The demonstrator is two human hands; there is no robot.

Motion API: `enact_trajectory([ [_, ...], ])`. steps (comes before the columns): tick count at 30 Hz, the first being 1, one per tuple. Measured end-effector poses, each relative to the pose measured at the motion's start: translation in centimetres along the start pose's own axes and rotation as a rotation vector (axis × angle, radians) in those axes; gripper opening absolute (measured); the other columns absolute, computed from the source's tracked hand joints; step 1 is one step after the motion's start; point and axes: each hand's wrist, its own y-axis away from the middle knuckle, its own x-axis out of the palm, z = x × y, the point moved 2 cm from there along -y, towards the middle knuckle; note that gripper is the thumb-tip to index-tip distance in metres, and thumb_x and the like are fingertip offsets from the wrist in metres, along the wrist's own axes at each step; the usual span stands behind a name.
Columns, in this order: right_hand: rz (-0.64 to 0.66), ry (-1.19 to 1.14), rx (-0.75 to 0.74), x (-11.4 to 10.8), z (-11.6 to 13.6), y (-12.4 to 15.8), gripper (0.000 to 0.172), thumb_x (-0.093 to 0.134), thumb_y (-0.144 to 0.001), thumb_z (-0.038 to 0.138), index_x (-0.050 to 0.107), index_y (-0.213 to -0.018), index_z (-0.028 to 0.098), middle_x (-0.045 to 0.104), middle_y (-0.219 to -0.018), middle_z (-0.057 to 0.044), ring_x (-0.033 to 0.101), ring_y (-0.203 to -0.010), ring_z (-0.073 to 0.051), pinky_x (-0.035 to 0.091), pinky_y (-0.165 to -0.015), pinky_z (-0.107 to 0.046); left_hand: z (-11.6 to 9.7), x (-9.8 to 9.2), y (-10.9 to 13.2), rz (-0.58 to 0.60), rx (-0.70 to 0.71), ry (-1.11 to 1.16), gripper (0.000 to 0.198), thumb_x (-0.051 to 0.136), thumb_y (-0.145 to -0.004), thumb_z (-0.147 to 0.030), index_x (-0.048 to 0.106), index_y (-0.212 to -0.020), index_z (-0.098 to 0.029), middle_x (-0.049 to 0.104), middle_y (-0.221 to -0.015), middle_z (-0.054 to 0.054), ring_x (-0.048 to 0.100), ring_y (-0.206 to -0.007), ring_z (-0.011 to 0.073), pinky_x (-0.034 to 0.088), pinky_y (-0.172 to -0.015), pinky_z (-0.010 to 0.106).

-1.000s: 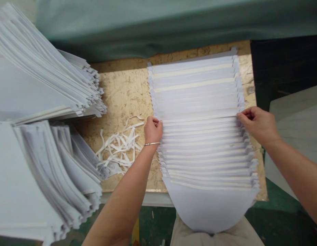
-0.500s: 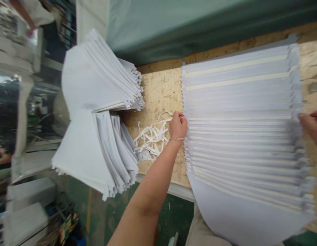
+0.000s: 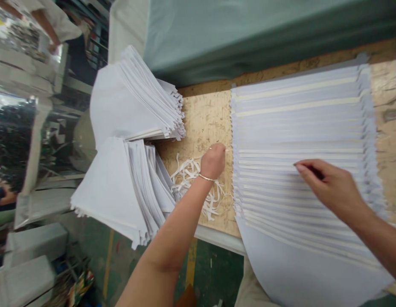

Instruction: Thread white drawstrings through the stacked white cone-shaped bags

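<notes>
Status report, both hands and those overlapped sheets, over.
Left hand curled beside white strips; right hand over overlapped sheets. Both grips unclear. Right forearm covers sheets' lower right.

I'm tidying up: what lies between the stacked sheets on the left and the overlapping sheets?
The head view shows loose white strips on the wooden board, plus the left hand.

This place seems to be a factory workshop. The green floor has yellow lines, many similar white sheets overlap on a worn wooden counter, and a co-worker is beside piled material.
</notes>
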Motion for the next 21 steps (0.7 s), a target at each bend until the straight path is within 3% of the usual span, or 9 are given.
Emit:
enact_trajectory([
  [1, 0.086, -0.112, 0.032, 1.8, 1.4, 0.1, 0.036, 0.053, -0.086, 0.053, 0.068, -0.095, 0.022, 0.068, -0.088, -0.004, 0.062, -0.080, -0.017, 0.045, -0.072, -0.028, -1.4, -0.3, 0.8, 0.006, 0.060, 0.036, 0.018, 0.042, -0.091, -0.011, 0.056, -0.099, -0.019, 0.064, -0.102, 0.010, 0.060, -0.102, 0.0203, 0.051, -0.089, 0.035],
  [4, 0.384, -0.424, 0.267, 6.9, 4.5, 0.4, 0.046, 0.048, -0.087, 0.061, 0.064, -0.084, 0.017, 0.064, -0.074, -0.006, 0.056, -0.060, -0.015, 0.041, -0.054, -0.027, -5.0, -0.8, 3.2, 0.010, 0.248, 0.114, 0.018, 0.040, -0.093, -0.013, 0.055, -0.102, -0.018, 0.065, -0.109, 0.012, 0.060, -0.109, 0.0193, 0.052, -0.092, 0.033],
  [6, 0.472, -0.632, 0.407, 9.1, 5.7, 0.5, 0.047, 0.050, -0.084, 0.063, 0.058, -0.078, 0.017, 0.061, -0.070, -0.005, 0.051, -0.054, -0.013, 0.034, -0.045, -0.024, -6.5, -0.9, 4.1, 0.000, 0.307, 0.150, 0.017, 0.040, -0.094, -0.015, 0.055, -0.101, -0.017, 0.065, -0.111, 0.013, 0.060, -0.112, 0.0199, 0.052, -0.093, 0.034],
  [8, 0.476, -0.755, 0.464, 9.9, 5.9, 0.5, 0.042, 0.059, -0.078, 0.059, 0.054, -0.074, 0.018, 0.057, -0.065, -0.002, 0.047, -0.050, -0.011, 0.030, -0.043, -0.022, -7.2, -1.1, 4.5, 0.001, 0.305, 0.194, 0.019, 0.038, -0.095, -0.015, 0.056, -0.101, -0.016, 0.065, -0.110, 0.014, 0.060, -0.111, 0.0206, 0.052, -0.093, 0.035],
  [11, 0.434, -0.719, 0.403, 9.2, 4.9, 0.4, 0.033, 0.064, -0.075, 0.050, 0.055, -0.074, 0.018, 0.053, -0.060, 0.001, 0.045, -0.050, -0.010, 0.030, -0.045, -0.022, -7.8, -1.4, 4.6, 0.048, 0.265, 0.351, 0.027, 0.040, -0.094, -0.016, 0.054, -0.117, -0.014, 0.064, -0.113, 0.014, 0.060, -0.111, 0.0210, 0.051, -0.095, 0.038],
  [14, 0.424, -0.498, 0.218, 7.5, 3.7, 0.5, 0.026, 0.059, -0.080, 0.043, 0.061, -0.078, 0.017, 0.058, -0.063, 0.000, 0.048, -0.055, -0.011, 0.036, -0.052, -0.024, -8.5, -1.6, 4.3, 0.145, 0.217, 0.590, 0.034, 0.044, -0.094, -0.020, 0.053, -0.127, -0.016, 0.064, -0.113, 0.013, 0.060, -0.108, 0.0191, 0.051, -0.094, 0.035],
  [17, 0.421, -0.289, 0.083, 5.7, 3.0, 0.6, 0.028, 0.054, -0.085, 0.044, 0.064, -0.079, 0.018, 0.059, -0.065, 0.000, 0.050, -0.059, -0.013, 0.037, -0.058, -0.026, -8.7, -1.2, 3.8, 0.248, 0.129, 0.688, 0.027, 0.044, -0.095, -0.024, 0.065, -0.111, -0.018, 0.066, -0.094, 0.008, 0.063, -0.091, 0.0171, 0.053, -0.084, 0.031],
  [21, 0.324, -0.178, 0.107, 1.7, 0.9, -0.1, 0.038, 0.054, -0.085, 0.054, 0.066, -0.079, 0.019, 0.058, -0.064, -0.001, 0.051, -0.060, -0.014, 0.038, -0.058, -0.027, -6.5, -0.4, 2.9, 0.295, -0.024, 0.675, 0.021, 0.051, -0.091, -0.026, 0.071, -0.094, -0.019, 0.066, -0.086, 0.005, 0.063, -0.083, 0.0167, 0.052, -0.078, 0.030],
])
